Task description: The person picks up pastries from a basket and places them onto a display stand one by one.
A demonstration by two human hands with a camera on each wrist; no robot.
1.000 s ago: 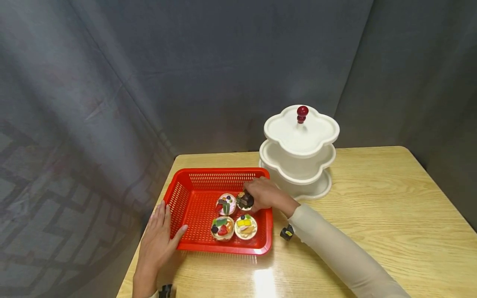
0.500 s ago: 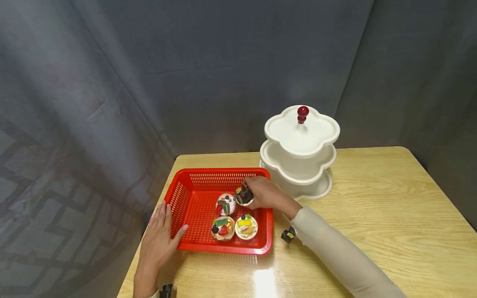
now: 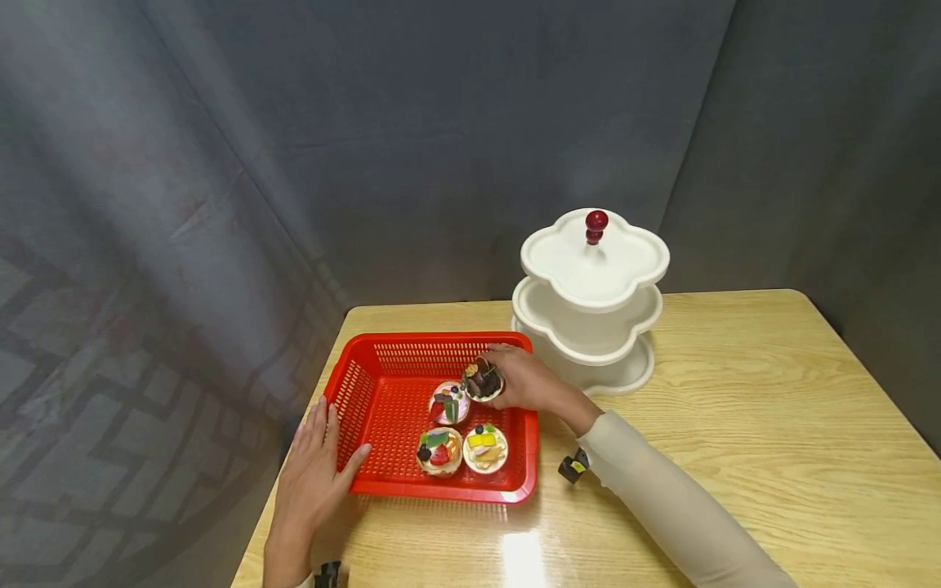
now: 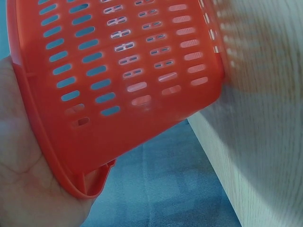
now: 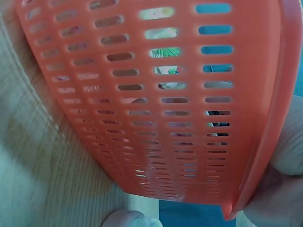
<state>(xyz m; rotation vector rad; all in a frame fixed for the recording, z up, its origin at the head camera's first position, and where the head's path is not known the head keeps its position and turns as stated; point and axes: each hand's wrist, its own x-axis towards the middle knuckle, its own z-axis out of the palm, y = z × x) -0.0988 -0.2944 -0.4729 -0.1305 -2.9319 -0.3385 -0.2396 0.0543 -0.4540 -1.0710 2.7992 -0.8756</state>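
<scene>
Inside the red basket [image 3: 397,490], at its right end, my right hand [image 3: 528,380] grips a chocolate-topped cupcake [image 3: 483,380] from the right side. The cupcake's top faces left and toward me; its underside is hidden by the others and the hand. Touching or close to it is a pink-cream cupcake [image 3: 449,404]. Nearer me sit a cupcake with strawberry and green slices [image 3: 439,452] and one with yellow fruit [image 3: 485,449]. My left hand [image 3: 309,474] rests along the basket's left rim, fingers straight and thumb over the corner. In the left wrist view, the palm [image 4: 28,175] lies against the rim.
A white three-tier stand [image 3: 591,318] with a red knob stands just behind and right of the basket. Grey curtains [image 3: 470,163] hang behind the wooden table [image 3: 750,408]. The basket's perforated wall [image 5: 142,94] fills most of the right wrist view.
The chocolate cupcake has risen slightly toward the basket's far side in my right hand. The pink-cream cupcake has shifted a little right. My left hand has stayed still.
</scene>
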